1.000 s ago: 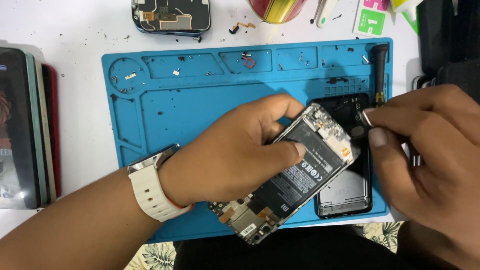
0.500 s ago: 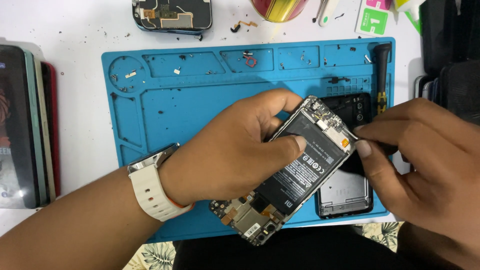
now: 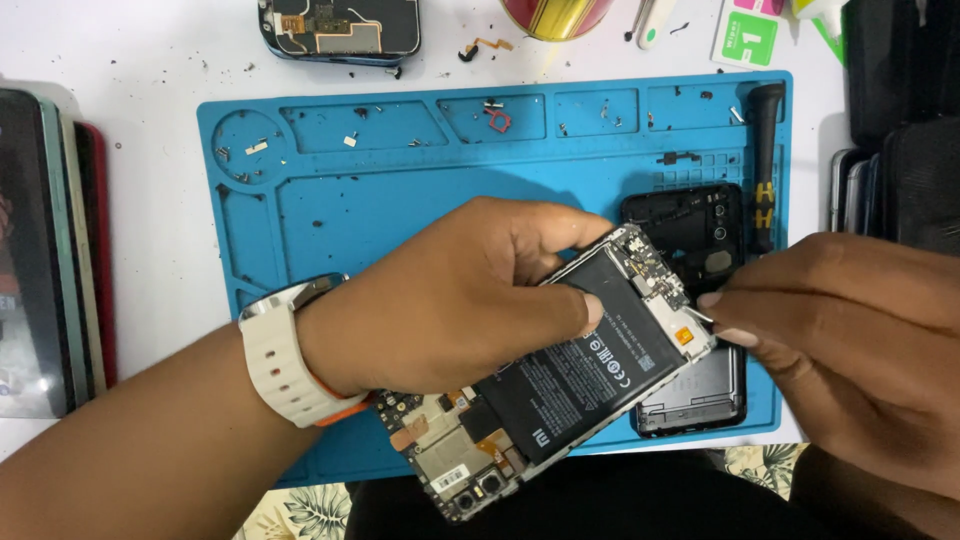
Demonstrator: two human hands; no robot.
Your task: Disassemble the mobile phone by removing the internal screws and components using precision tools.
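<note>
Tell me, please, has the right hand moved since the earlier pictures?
Yes. The right hand has dropped lower against the fixed black-handled screwdriver on the blue mat, now at the opened phone's lower corner.

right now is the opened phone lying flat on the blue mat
No, the left hand holds the opened phone lifted and tilted above the blue mat, with the right hand at its lower end.

An opened phone (image 3: pixel 560 385) with its back off sits tilted in the left hand (image 3: pixel 450 300), black battery facing up, circuit board and camera end pointing down toward the person. The left thumb presses on the battery's upper edge. At the phone's far corner, the right hand (image 3: pixel 850 340) pinches a thin metal tool (image 3: pixel 703 316) against the small board there.
</note>
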